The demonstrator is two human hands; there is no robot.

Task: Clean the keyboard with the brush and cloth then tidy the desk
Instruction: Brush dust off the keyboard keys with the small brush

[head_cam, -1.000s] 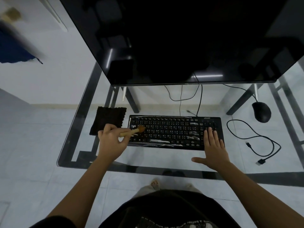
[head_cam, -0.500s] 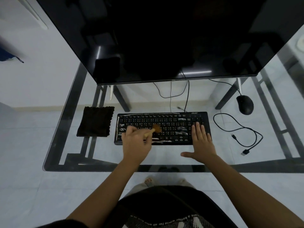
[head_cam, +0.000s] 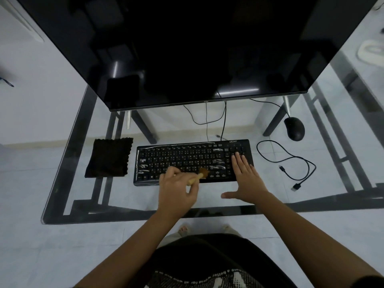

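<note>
brush [head_cam: 202, 173] gripped by left hand [head_cam: 176, 192] might shove dust deeper into keyboard [head_cam: 187, 156]; right hand [head_cam: 245, 179] lies flat on it.

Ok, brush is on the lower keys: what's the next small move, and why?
Probably sweep the brush rightward along the bottom rows. The left hand grips it with bristles on the lower keys right of centre of the keyboard, and the right hand lies flat on the number-pad end, steadying it. The cloth lies aside, so wiping likely comes later.
</note>
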